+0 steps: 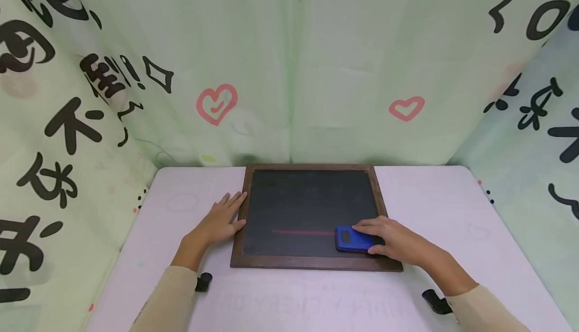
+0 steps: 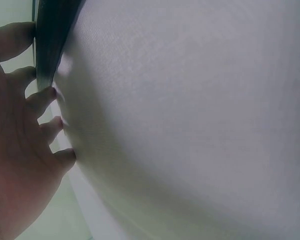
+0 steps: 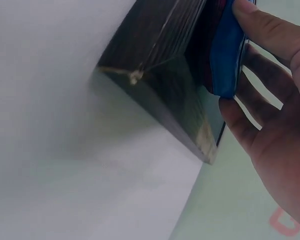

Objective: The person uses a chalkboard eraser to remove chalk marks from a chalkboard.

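Note:
A small blackboard (image 1: pixel 312 196) in a brown wooden frame lies on the white table. Across its lower part runs a pink chalk line (image 1: pixel 303 232), its right end meeting a blue board eraser (image 1: pixel 353 240). My right hand (image 1: pixel 393 239) grips that eraser, thumb on the near side and fingers on the far side, against the board's lower right. In the right wrist view the eraser (image 3: pixel 224 55) sits between thumb and fingers, beside the frame's corner (image 3: pixel 140 75). My left hand (image 1: pixel 221 221) touches the frame's left edge with straight, spread fingers; the left wrist view shows fingertips at the frame (image 2: pixel 52 45).
The white table (image 1: pixel 289 302) extends around the board on both sides and in front. Pale green curtains (image 1: pixel 344 70) with black characters and pink hearts hang behind and at both sides. Dark straps (image 1: pixel 436 302) show at both wrists.

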`<state>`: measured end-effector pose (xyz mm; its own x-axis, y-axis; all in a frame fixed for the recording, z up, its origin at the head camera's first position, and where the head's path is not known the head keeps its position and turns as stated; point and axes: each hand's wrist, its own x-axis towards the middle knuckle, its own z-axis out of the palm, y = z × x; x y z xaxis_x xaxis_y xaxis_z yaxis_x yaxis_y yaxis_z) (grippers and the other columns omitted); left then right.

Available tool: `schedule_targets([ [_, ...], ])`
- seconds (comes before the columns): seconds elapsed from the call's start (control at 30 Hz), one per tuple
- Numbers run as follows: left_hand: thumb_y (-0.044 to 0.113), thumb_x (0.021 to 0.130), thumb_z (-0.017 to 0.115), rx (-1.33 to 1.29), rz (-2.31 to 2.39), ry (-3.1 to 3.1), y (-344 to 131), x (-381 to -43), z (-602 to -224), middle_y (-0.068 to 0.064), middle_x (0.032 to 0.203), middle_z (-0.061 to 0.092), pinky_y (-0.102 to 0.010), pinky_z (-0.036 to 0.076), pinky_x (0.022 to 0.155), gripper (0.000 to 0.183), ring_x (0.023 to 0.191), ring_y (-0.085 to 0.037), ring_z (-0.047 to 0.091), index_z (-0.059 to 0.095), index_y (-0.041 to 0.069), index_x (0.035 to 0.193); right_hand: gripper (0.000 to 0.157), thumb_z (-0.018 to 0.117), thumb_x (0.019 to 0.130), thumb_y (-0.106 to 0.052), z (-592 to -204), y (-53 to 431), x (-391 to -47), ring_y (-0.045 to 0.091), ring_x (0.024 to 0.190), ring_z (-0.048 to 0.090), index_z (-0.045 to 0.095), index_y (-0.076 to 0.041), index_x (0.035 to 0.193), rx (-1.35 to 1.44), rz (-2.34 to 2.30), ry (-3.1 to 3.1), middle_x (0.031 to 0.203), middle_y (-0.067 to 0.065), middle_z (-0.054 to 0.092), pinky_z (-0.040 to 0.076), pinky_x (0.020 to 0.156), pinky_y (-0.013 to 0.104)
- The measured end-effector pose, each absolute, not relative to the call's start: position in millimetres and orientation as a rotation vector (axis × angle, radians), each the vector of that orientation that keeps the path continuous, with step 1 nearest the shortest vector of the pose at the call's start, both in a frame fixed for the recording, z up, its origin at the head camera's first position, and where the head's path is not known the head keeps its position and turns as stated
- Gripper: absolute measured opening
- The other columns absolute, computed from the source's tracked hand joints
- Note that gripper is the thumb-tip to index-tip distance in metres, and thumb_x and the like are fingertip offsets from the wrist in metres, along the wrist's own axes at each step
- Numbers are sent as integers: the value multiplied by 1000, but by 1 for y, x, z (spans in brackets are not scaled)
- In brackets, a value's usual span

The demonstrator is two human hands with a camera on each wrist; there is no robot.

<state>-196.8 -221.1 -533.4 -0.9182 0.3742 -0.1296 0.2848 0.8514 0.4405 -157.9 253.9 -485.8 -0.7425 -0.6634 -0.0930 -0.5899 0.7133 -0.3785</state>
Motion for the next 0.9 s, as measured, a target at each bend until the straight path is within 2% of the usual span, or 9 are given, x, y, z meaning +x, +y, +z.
schedule_targets([
  [0.5,32,104,56,506,618,2825,-222,-197,-534,-16,171,24,-73,14,121,74,158,-47,14,20,15,167,56,78,93,-22,-487,210,-168,33,126,59,60,-9,145,-1027,-453,2668,145,12,62,54,101,50],
  [0.9,31,104,57,517,622,2832,-221,-197,-534,-16,171,24,-75,16,120,75,158,-47,15,20,14,167,57,78,94,-25,-484,140,-179,28,126,59,60,-8,146,-1142,-392,2598,146,9,62,53,102,44],
])
